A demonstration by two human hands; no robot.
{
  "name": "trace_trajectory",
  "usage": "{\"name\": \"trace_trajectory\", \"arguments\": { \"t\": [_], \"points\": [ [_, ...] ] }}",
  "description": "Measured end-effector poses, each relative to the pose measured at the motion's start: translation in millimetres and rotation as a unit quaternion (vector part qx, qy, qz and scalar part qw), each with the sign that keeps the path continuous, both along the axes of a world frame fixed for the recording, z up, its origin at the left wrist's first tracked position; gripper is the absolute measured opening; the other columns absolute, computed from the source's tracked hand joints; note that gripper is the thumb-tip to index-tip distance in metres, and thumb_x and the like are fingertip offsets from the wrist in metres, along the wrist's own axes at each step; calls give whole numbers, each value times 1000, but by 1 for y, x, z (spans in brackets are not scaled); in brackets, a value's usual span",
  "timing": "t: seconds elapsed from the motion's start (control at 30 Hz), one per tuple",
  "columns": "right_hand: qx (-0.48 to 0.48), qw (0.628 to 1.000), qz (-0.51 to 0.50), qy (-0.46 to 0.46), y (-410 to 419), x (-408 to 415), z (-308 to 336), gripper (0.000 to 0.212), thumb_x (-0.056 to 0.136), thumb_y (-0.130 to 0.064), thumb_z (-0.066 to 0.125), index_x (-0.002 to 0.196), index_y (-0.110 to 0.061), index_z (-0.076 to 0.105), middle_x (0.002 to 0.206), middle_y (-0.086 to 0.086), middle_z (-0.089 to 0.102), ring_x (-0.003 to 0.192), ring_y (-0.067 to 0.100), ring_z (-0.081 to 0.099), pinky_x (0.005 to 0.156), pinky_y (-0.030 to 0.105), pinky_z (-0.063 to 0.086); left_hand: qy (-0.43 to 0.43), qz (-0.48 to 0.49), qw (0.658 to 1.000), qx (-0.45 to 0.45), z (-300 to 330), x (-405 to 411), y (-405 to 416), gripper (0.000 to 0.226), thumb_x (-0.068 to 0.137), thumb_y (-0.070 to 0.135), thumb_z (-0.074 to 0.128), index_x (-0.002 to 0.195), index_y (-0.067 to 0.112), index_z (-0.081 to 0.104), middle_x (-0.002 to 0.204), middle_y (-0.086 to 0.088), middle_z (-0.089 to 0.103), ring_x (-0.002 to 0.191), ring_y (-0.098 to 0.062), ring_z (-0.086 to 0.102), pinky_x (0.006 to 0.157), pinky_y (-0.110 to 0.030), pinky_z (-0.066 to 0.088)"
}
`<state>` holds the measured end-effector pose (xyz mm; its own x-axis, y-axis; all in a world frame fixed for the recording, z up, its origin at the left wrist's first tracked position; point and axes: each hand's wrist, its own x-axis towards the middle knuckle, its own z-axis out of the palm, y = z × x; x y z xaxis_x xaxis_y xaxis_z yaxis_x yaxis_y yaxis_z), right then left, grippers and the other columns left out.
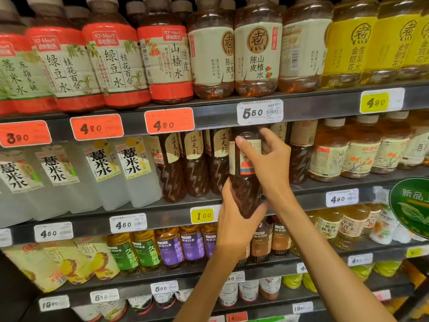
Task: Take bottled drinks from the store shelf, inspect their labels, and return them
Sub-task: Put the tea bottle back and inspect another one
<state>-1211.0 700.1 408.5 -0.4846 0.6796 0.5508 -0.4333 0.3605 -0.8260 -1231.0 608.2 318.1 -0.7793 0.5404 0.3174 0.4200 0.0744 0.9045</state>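
Clearly the dark bottle [246, 180] is full, so it likely feels fairly heavy; its smooth plastic and twisted lower body look stiff yet a little slippery, best held around the base and the shoulder. It stands upright just in front of the middle shelf [162, 213], at that shelf's front edge beside a row of matching bottles. The left hand [234, 219] wraps its fingers around the bottle's bottom. The right hand [271, 163] curls over the labelled upper part, thumb and fingers clamped on it.
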Motion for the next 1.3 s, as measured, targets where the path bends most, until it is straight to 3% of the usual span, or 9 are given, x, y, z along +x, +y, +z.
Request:
{"name": "trace_trajectory", "arguments": {
  "t": [0.17, 0.33, 0.47, 0.57, 0.7, 0.87, 0.97, 1.13, 1.3],
  "points": [
    [-72, 996, 23, -44, -1, 13, -4, 55, 75, -19, 80, 124, -20, 54, 107, -12, 62, 94, -6, 63, 79, 13, 51, -39, -14, 999, 1, -6, -3, -14, 69, 75, 28, 78, 131, 33, 38, 109, 22, 56, 101, 6, 56, 77, -6, 43],
    [-92, 977, 181, -66, 7, 32, 6, 47, 81, -21, 72, 125, -18, 54, 107, -2, 69, 94, 12, 69, 78, 26, 56, -41, -92, 995, 1, 11, -4, -47, 49, 77, 15, 77, 112, 35, 50, 103, 14, 65, 94, 7, 62, 76, -10, 50],
    [-210, 914, 348, -8, 4, 36, 13, 47, 78, -36, 66, 118, -12, 58, 107, 8, 69, 99, 21, 65, 91, 40, 51, -129, -210, 969, 7, 20, 14, -67, 44, 69, 33, 75, 110, 29, 57, 98, 6, 72, 92, -8, 68, 78, -23, 53],
    [-292, 840, 457, 27, -5, 38, 15, 54, 73, -36, 73, 118, -9, 57, 94, 8, 68, 86, 22, 67, 79, 34, 57, -212, -296, 931, 30, 20, 29, -76, 57, 71, 36, 70, 121, 13, 55, 104, -11, 69, 93, -25, 67, 81, -38, 53],
    [-241, 881, 407, 19, -14, 48, 22, 35, 84, -31, 58, 110, -7, 57, 81, 4, 66, 73, 17, 65, 69, 30, 56, -205, -276, 939, 24, 22, 42, -81, 61, 69, 39, 70, 125, 23, 52, 117, 0, 68, 110, -20, 64, 93, -38, 52],
    [-149, 956, 251, -42, -23, 58, 23, 23, 90, -34, 62, 98, -13, 66, 86, 3, 72, 85, 22, 68, 76, 35, 56, -147, -221, 964, -10, 24, 49, -85, 55, 58, 49, 77, 108, 44, 55, 103, 18, 69, 98, -1, 65, 76, -15, 52],
    [-190, 930, 310, -49, -20, 65, 25, 35, 86, -42, 60, 100, -11, 67, 91, 6, 70, 95, 25, 63, 85, 35, 53, -229, -265, 936, 22, 23, 56, -88, 59, 63, 39, 76, 115, 20, 59, 99, 0, 72, 91, -16, 69, 76, -29, 55],
    [-336, 812, 477, 4, -12, 70, 23, 42, 83, -45, 56, 98, -7, 67, 90, 9, 68, 87, 24, 67, 83, 38, 55, -356, -421, 827, 106, 24, 69, -86, 68, 74, 35, 77, 129, 5, 49, 104, -11, 64, 86, -24, 64, 73, -37, 54],
    [-278, 841, 464, -3, 3, 78, 31, 33, 89, -41, 55, 90, -8, 60, 73, 5, 64, 66, 20, 63, 64, 31, 54, -359, -366, 853, 95, 19, 81, -64, 73, 71, 44, 79, 129, 9, 53, 120, -16, 65, 105, -36, 65, 89, -48, 53]
  ]
}}
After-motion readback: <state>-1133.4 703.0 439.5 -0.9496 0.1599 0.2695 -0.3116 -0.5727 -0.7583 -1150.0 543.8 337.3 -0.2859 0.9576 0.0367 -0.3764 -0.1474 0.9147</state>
